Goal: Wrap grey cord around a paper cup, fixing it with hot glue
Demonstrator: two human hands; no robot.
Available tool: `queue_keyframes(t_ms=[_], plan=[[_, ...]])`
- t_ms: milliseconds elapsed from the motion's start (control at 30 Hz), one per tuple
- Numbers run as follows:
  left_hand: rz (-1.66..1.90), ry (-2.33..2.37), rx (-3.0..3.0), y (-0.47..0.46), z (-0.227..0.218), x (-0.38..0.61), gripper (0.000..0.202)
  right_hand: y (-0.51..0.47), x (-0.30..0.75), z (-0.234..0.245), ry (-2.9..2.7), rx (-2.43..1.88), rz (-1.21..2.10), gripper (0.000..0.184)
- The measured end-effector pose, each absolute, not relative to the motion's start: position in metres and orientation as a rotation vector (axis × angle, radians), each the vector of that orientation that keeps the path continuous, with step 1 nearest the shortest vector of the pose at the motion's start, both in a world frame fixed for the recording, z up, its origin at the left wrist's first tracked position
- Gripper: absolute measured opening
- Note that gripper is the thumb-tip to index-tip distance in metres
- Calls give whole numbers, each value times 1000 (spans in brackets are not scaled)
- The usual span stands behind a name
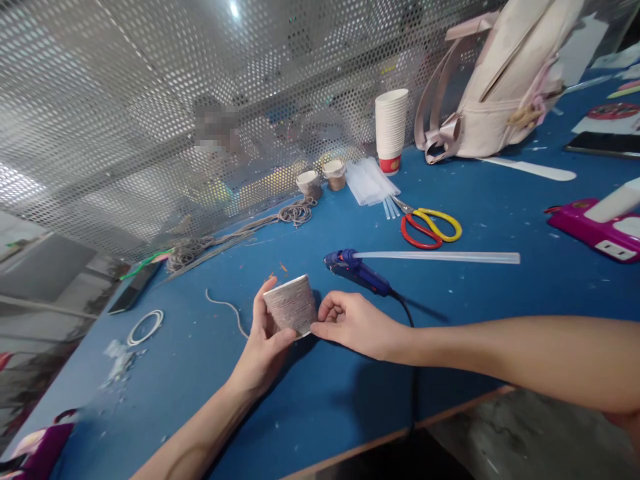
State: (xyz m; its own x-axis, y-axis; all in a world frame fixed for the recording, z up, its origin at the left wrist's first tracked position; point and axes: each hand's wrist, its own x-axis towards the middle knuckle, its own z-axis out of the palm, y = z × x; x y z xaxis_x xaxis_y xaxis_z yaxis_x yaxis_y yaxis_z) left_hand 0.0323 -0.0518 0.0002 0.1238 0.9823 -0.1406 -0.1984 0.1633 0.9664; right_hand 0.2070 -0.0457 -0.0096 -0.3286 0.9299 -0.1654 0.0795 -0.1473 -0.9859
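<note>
My left hand (264,357) is closed around a paper cup (291,307) wrapped in greyish cord, tilted above the table. Its thumb presses the lower edge of the cup. At the cup's right side is my right hand (363,325), thumb and index finger pinched together by the bottom rim; whatever they pinch is too small to make out. A loose piece of cord (229,305) trails on the table left of the cup. Just beyond my right hand lies a blue glue gun (357,271) with a long clear glue stick (440,257) in its back.
Scissors (434,228) with red and yellow handles lie behind the glue gun. Farther back stand two cord-wrapped cups (335,175), stacked paper cups (391,127) and a pale backpack (490,113). A purple power strip (590,230) is at right, tangled cord (187,255) at left.
</note>
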Motion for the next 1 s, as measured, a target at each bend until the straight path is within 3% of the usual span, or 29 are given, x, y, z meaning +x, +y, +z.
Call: queue_keyframes(t_ms=[433, 1000], plan=[[1084, 1099, 960, -49, 3, 31, 69, -48, 210, -14, -1484, -1126, 1471, 9], [1077, 1043, 971, -49, -1, 32, 48, -50, 210, -12, -1485, -1112, 1415, 11]])
